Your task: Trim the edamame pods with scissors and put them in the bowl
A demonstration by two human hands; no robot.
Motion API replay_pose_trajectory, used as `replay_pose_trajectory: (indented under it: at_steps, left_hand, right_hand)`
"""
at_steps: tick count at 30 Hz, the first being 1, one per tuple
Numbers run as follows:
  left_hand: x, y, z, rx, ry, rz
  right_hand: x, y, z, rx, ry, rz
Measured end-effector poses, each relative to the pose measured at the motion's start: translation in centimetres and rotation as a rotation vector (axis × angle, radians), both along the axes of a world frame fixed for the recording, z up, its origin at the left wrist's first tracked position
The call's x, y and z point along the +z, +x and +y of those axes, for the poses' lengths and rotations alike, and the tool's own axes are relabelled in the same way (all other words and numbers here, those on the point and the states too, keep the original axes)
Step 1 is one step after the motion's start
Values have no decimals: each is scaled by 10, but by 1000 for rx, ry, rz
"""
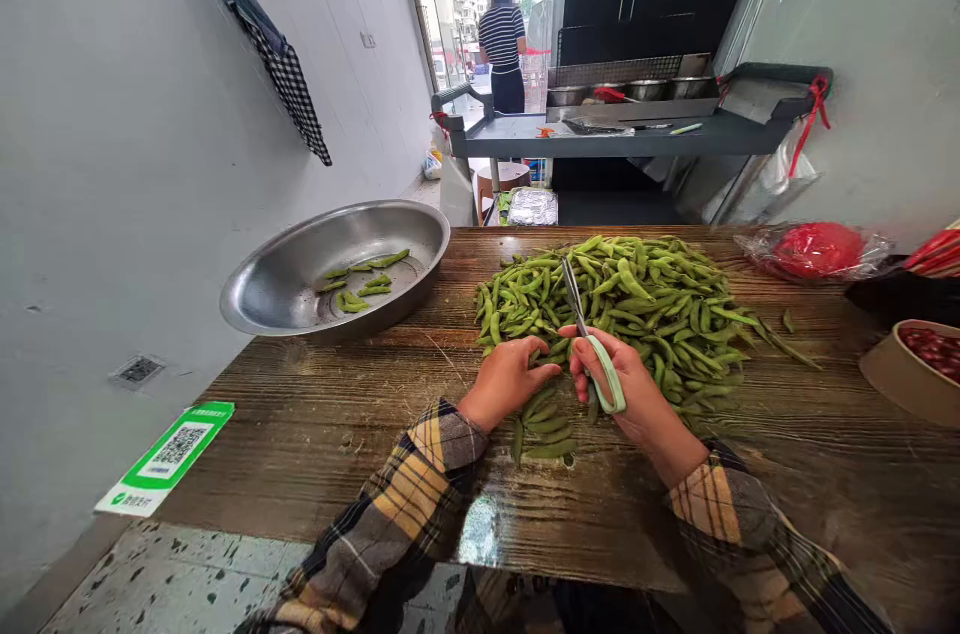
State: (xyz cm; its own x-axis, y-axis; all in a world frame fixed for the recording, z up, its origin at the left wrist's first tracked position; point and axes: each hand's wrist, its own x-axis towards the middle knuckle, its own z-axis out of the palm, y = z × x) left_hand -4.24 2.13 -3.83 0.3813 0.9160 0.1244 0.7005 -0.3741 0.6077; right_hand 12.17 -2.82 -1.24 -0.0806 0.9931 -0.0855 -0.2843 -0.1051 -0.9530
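Note:
A big pile of green bean pods point(637, 299) lies on the wooden table point(315, 424). My right hand point(626, 394) is closed round the pale green handles of a pair of scissors point(592, 339), blades pointing away over the pile. My left hand point(506, 382) rests at the pile's near edge, fingers curled onto pods there. A few pods point(544, 434) lie between my two hands. A steel basin point(337, 269) at the table's left holds several pods.
At the right edge sit a brown bowl of red things point(911, 369) and a red item in clear plastic point(817, 249). Beyond the table stands a grey counter point(615, 134) with metal bowls. A person in a striped top point(502, 54) stands by the window. A white wall runs along the left.

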Motion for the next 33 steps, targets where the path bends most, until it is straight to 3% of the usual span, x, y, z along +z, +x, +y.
replay_pose_trajectory:
  at_steps: [5,8,16,21,26,33]
  left_hand:
    - [7,0,-6,-22,94,253]
    - [8,-6,-3,-19,109,217]
    - [26,-30,8,97,-132,-621]
    - [35,-28,-1,142,-312,-861]
    - [35,-21,-6,139,-297,-857]
    - [36,-18,-8,71,-167,-642]
  right_hand:
    - [-3,2,1,2,17,-4]
    - [-4,4,1,-10,32,-4]
    - [-2,4,1,66,16,-51]
    - [-3,1,0,155,60,-138]
    - [-9,0,-1,223,97,-215]
    - [-3,-2,-1,202,116,-322]
